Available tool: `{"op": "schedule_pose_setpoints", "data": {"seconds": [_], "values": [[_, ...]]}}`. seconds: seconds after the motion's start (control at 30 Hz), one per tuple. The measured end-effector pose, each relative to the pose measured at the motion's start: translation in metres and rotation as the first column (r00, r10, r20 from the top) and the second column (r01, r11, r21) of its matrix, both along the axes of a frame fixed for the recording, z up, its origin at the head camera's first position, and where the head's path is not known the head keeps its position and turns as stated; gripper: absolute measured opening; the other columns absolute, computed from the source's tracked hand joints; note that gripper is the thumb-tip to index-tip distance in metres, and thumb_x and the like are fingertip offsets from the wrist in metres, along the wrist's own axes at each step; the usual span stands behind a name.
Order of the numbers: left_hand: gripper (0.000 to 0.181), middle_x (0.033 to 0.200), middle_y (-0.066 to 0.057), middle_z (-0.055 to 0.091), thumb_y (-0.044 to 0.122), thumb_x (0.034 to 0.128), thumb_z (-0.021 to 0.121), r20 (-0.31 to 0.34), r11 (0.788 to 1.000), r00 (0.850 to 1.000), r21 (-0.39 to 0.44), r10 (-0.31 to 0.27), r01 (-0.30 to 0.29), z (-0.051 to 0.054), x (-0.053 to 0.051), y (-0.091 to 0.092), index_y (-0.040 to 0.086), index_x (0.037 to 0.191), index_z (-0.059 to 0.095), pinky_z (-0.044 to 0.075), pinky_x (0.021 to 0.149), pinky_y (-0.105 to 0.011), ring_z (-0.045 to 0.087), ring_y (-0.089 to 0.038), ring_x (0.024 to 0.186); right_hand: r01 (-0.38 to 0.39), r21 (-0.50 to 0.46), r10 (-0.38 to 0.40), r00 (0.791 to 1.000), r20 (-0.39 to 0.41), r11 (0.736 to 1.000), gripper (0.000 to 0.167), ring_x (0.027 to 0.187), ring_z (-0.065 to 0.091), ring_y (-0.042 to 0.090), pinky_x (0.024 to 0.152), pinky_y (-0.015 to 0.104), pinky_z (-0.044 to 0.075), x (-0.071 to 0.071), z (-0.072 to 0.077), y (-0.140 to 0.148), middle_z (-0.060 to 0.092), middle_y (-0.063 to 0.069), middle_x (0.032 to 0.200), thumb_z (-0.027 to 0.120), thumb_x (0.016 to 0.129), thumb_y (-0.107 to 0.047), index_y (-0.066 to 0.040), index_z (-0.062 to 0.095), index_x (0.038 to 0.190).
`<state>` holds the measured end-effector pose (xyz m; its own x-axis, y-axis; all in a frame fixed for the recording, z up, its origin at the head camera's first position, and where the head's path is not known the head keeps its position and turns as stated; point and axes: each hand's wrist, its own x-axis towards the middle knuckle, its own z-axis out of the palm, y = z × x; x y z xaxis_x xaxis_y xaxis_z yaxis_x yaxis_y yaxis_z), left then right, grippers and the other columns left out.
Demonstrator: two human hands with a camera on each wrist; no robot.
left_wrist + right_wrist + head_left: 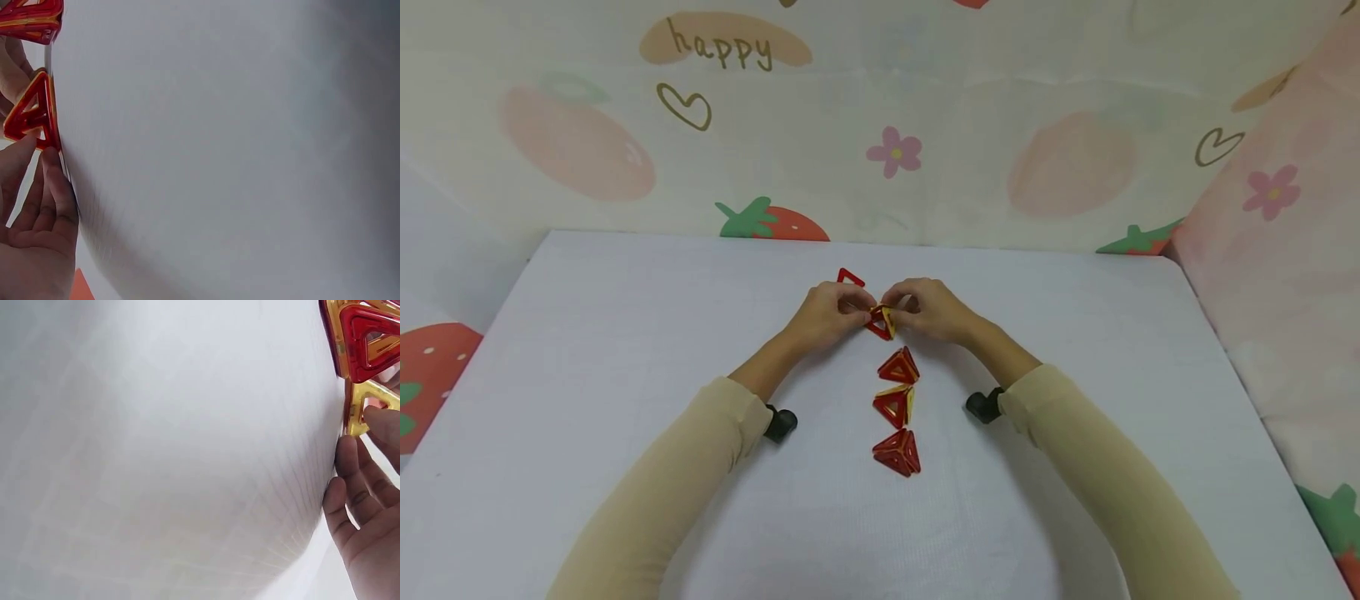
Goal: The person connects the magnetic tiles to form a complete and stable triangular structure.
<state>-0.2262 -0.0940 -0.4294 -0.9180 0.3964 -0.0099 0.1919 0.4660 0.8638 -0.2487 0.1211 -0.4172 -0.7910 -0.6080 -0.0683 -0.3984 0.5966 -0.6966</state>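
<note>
Near the far side of the table, a small pyramid of red and yellow magnetic tiles (890, 321) stands between both hands. My left hand (827, 315) pinches its left side with thumb and fingertips, by the corner of a red triangular tile (51, 112). From the other side my right hand (931, 311) holds it, the thumb against a yellow triangular tile (356, 409). Just behind the left hand is a loose red triangular tile (850, 277), partly hidden by that hand. Fingertips cover some of the held pyramid's edges.
Toward me, three more tile pyramids stand in a line: a red one (898, 365), a red and yellow one (895, 407) and a red one (898, 452). The white table (662, 333) ends at a printed cloth (955, 200) behind.
</note>
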Motion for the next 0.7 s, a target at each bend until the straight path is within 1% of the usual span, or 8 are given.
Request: {"op": "schedule_pose_setpoints", "data": {"seconds": [0.3, 0.53, 0.7], "values": [[0.021, 0.111, -0.015, 0.069, 0.001, 0.0948, 0.065, 0.017, 1.0, 1.0, 0.026, 0.007, -0.008, 0.0002, 0.0008, -0.001, -0.002, 0.115, 0.068, 0.052, 0.092, -0.038, 0.065, -0.026, 0.1, 0.0, 0.014, 0.0, 0.999, -0.035, 1.0, 0.019, 0.091, 0.062, 0.02, 0.081, 0.032, 0.051, 0.0028, 0.0014, 0.0005, 0.068, 0.008, 0.108, 0.067, 0.093, -0.007, -0.002, 0.069, 0.111], [0.022, 0.112, -0.016, 0.068, 0.0, 0.0944, 0.065, 0.016, 0.999, 1.0, 0.041, 0.013, -0.014, 0.0004, 0.0012, -0.0007, -0.003, 0.116, 0.067, 0.052, 0.094, -0.038, 0.066, -0.026, 0.102, -0.011, 0.031, 0.013, 0.999, -0.048, 0.999, 0.024, 0.09, 0.06, 0.021, 0.08, 0.033, 0.05, 0.004, 0.0015, 0.0014, 0.068, 0.009, 0.107, 0.067, 0.093, -0.007, -0.002, 0.069, 0.117], [0.022, 0.114, -0.015, 0.068, 0.001, 0.0943, 0.065, 0.027, 0.998, 0.999, 0.052, 0.018, -0.019, 0.0008, 0.0023, -0.0014, -0.002, 0.116, 0.066, 0.051, 0.095, -0.037, 0.066, -0.026, 0.103, -0.02, 0.033, 0.022, 0.998, -0.061, 0.999, 0.022, 0.09, 0.061, 0.02, 0.08, 0.032, 0.049, 0.0041, 0.0005, 0.0021, 0.068, 0.008, 0.106, 0.068, 0.092, -0.007, -0.002, 0.069, 0.113]]}}
